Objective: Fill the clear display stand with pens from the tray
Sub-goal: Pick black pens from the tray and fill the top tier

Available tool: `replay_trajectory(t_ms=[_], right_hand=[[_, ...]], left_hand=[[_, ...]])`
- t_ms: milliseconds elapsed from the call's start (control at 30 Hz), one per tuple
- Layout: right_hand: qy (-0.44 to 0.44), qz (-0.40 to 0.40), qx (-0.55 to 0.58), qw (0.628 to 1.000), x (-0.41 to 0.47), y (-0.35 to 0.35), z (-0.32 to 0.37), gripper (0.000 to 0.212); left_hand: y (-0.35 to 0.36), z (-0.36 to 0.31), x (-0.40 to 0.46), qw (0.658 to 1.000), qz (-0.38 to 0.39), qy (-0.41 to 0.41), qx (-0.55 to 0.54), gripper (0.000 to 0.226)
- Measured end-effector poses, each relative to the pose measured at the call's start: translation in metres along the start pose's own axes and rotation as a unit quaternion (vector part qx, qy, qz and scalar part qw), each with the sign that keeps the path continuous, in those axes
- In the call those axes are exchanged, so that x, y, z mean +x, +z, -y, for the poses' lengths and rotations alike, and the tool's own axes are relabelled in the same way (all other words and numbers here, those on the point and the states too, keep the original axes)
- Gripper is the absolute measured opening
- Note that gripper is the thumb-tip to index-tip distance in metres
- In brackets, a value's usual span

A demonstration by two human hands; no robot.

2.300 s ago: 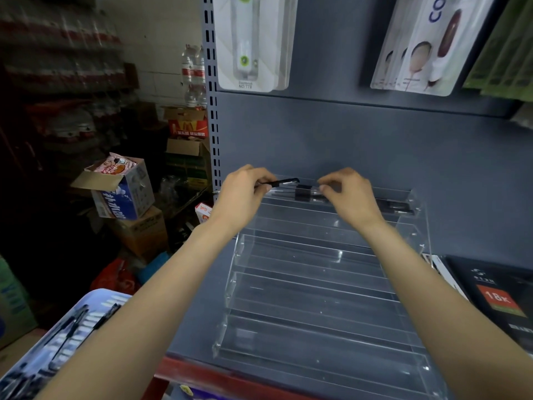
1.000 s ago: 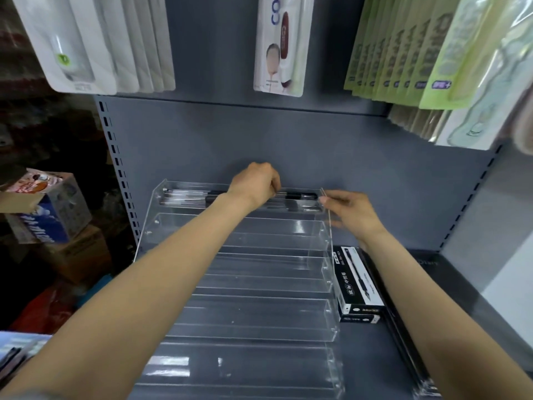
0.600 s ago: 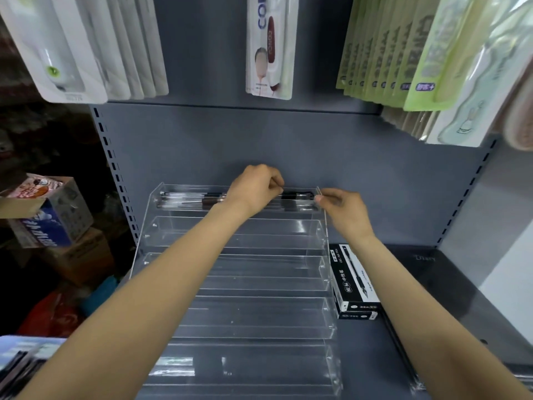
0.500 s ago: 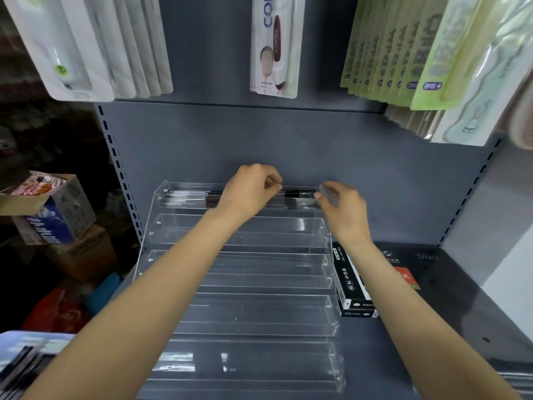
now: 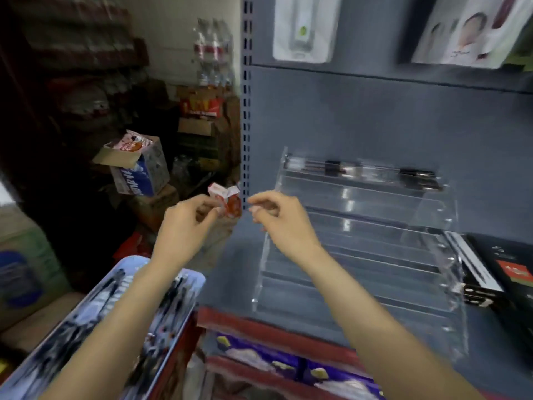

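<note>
Hands: left hand [image 5: 184, 226] and right hand [image 5: 281, 220] loosely curled, seemingly empty; blurred.
Stand: clear display stand [image 5: 360, 255], pens [image 5: 415, 176] at 12 o'clock.
Tray: tray [image 5: 115, 287] at 7 o'clock.

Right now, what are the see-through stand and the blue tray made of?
The clear display stand looks like glossy acrylic plastic: you see the grey shelf through it, and its edges catch bright glints. The tray looks like smooth pale blue plastic with a rounded rim, but the picture is blurry, so that's only a guess.
</note>
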State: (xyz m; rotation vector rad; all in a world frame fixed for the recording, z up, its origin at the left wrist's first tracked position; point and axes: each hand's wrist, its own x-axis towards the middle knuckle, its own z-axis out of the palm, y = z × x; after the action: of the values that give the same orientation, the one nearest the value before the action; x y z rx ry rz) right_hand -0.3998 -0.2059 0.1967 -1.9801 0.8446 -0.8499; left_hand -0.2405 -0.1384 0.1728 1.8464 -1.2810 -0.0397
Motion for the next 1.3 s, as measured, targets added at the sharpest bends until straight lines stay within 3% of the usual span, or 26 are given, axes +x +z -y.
replay_trajectory(t_ms=[233, 367, 533, 667, 833, 1067, 1300], right_hand=[[0.061, 0.159, -0.029, 0.985, -0.005, 0.188, 0.020, 0.024], [0.115, 0.209, -0.098, 0.966, -0.012, 0.268, -0.007, 0.029], [0.204, 0.252, -0.199, 0.925, -0.026, 0.317, -0.053, 0.036], [0.241, 0.227, -0.250, 0.910, -0.041, 0.330, -0.075, 0.044], [0.278, 0.179, -0.231, 0.915, -0.052, 0.341, -0.083, 0.052], [0.278, 0.154, -0.205, 0.926, -0.055, 0.352, -0.080, 0.043], [0.380, 0.092, -0.048, 0.919, -0.051, 0.347, -0.070, 0.035]], left_hand=[[-0.074, 0.165, -0.050, 0.984, 0.068, -0.148, 0.078, 0.015], [-0.091, 0.234, -0.079, 0.971, 0.148, -0.169, 0.082, 0.019], [-0.095, 0.289, -0.108, 0.948, 0.253, -0.170, 0.097, 0.032], [-0.091, 0.312, -0.131, 0.928, 0.325, -0.131, 0.126, 0.054], [-0.082, 0.325, -0.148, 0.932, 0.325, -0.051, 0.154, 0.070], [-0.071, 0.331, -0.151, 0.924, 0.341, -0.038, 0.170, 0.067], [-0.071, 0.330, -0.155, 0.932, 0.328, -0.035, 0.152, 0.065]])
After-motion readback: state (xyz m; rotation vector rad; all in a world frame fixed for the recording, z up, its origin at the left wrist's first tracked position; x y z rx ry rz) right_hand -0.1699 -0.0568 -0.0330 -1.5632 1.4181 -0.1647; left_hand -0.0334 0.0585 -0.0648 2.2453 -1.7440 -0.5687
